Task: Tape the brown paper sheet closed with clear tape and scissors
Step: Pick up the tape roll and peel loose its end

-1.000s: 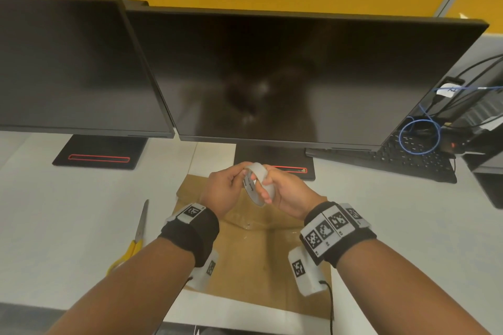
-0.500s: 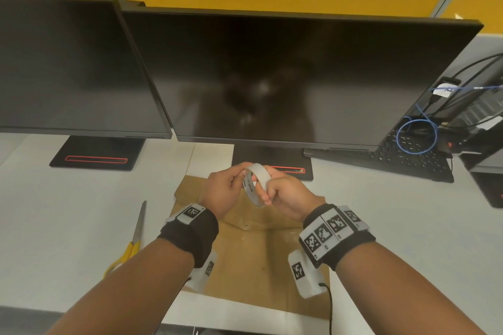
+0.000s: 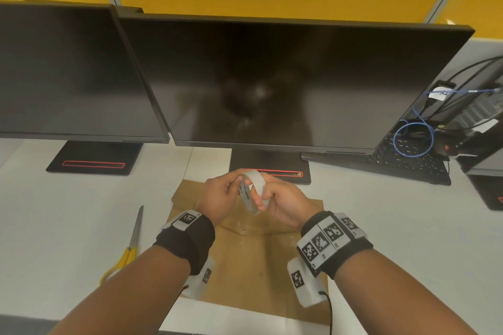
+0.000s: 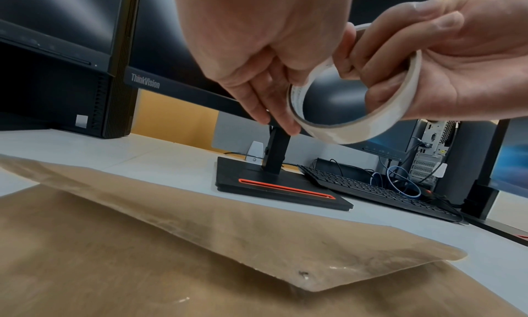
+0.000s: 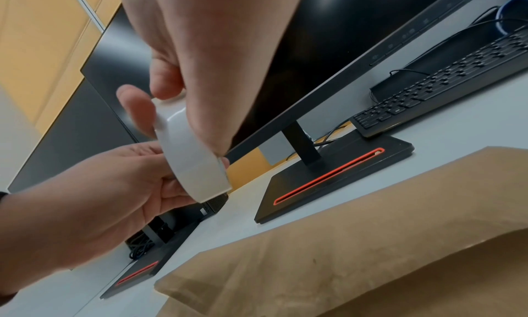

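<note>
Nearest: brown paper sheet (image 3: 246, 261) flat on desk, flap lifted, untaped. Scissors (image 3: 130, 245) left, untouched. Above, right hand (image 3: 283, 202) curled through tape roll (image 3: 253, 190); left hand (image 3: 221, 194) pinching rim. Likely hunting tape end; next, peel strip.

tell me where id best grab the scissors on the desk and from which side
Judging from the head view, take the scissors by the yellow handles, which lie at the near end toward the person; the closed blades point away toward the monitors. They lie flat on the desk left of the brown paper sheet, so come from above on the near left. Both hands now hold the tape roll.
</note>
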The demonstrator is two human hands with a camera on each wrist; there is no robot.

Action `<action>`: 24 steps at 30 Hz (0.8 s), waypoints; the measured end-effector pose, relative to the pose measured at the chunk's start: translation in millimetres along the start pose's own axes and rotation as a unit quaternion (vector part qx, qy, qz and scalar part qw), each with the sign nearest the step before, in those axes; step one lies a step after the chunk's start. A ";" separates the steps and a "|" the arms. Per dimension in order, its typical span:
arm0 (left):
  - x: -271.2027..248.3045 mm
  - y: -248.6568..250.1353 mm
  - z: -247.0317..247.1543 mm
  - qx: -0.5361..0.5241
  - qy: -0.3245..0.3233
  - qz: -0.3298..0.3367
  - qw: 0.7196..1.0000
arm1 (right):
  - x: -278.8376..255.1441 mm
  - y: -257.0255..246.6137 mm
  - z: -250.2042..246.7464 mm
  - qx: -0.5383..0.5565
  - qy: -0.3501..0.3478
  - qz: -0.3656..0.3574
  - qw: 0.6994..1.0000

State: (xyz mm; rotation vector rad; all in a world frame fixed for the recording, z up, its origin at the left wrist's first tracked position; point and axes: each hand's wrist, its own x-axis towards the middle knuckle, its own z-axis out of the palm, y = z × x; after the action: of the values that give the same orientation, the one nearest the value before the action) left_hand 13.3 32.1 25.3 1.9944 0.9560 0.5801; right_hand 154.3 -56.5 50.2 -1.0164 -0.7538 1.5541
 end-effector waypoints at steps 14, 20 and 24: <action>-2.5 -11.8 5.6 -0.011 -0.015 -0.018 1.000 | -3.9 -0.5 2.2 0.010 -0.002 0.018 1.000; -3.4 1.4 6.2 -0.048 -0.040 -0.051 0.997 | 0.4 7.1 2.0 0.043 0.057 0.015 0.997; -24.1 -11.0 12.6 -0.050 -0.074 -0.030 0.996 | 1.8 5.7 -2.2 0.149 0.095 0.031 0.984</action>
State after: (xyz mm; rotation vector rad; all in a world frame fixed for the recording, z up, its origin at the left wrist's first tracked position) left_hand 2.7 10.9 8.0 1.8844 0.8755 0.4318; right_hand 153.8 -56.1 43.9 -0.9527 -0.3470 1.5415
